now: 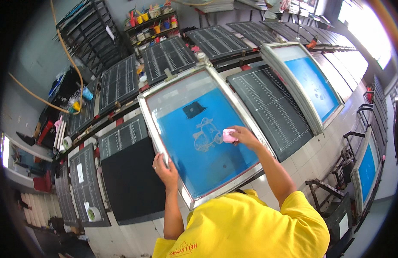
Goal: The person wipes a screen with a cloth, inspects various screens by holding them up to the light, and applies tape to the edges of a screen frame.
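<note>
Head camera view shows a large screen frame (224, 188) in the middle, with a blue sheet (181, 146) stretched inside it. On this blue sheet there is a pale drawing of a scooter (203, 138), and a small dark patch (194, 110) is on the far side of the drawing. The right hand (244, 136) is gripping a crumpled pink cloth (229, 135) with its fingers closed around it; the cloth is over the blue sheet, just beside the right edge of the drawing. The left hand (165, 169) touches the left side of the frame with bent fingers, but I cannot tell if they hold it firmly. To the left of the frame lies a plain black board (132, 182), and farther left there is a roll of tape (94, 214). Another frame (313, 81) with blue inside leans on the right. At the far left, a shelf (153, 26) carries colourful pots.
</note>
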The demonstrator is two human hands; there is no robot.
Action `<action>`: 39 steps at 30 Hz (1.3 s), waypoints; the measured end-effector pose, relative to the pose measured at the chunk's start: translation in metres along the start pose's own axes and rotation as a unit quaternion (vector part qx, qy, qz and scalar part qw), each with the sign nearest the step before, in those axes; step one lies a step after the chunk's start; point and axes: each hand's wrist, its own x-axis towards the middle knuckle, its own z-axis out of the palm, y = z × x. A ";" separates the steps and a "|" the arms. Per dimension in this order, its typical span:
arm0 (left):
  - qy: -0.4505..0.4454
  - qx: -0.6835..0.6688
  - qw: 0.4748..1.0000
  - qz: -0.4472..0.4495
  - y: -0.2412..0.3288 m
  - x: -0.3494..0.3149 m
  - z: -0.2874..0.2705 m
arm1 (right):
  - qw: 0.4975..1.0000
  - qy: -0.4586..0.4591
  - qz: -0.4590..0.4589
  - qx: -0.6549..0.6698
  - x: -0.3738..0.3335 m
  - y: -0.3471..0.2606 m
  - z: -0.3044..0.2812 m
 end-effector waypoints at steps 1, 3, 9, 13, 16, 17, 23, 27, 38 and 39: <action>-0.003 -0.021 1.000 -0.020 -0.005 -0.002 0.001 | 1.000 0.002 -0.015 0.022 0.001 0.003 0.001; -0.011 -0.064 0.996 -0.057 -0.017 -0.012 0.007 | 0.997 0.005 -0.054 0.051 0.006 0.008 0.002; -0.095 -0.083 0.976 -0.177 -0.021 -0.025 0.017 | 0.988 0.028 -0.097 0.115 0.017 0.015 0.004; -0.096 -0.116 0.967 -0.205 -0.021 -0.025 0.018 | 0.987 0.064 -0.094 0.111 0.017 0.021 0.008; -0.096 -0.116 0.968 -0.203 -0.017 -0.023 0.014 | 0.985 0.078 -0.095 0.120 0.014 0.023 0.012; -0.096 -0.127 0.965 -0.208 -0.018 -0.025 0.013 | 0.985 0.081 -0.094 0.121 0.012 0.025 0.013; -0.094 -0.156 0.956 -0.229 -0.024 -0.026 0.016 | 0.977 0.128 -0.101 0.140 0.016 0.025 0.015; -0.098 -0.171 0.951 -0.241 -0.022 -0.025 0.015 | 0.977 0.129 -0.095 0.143 0.021 0.021 0.013; -0.091 -0.191 0.946 -0.246 -0.019 -0.023 0.015 | 0.975 0.177 -0.093 0.092 0.018 -0.001 0.025; -0.091 -0.186 0.948 -0.243 -0.023 -0.024 0.016 | 0.975 0.184 -0.091 0.089 0.017 -0.002 0.027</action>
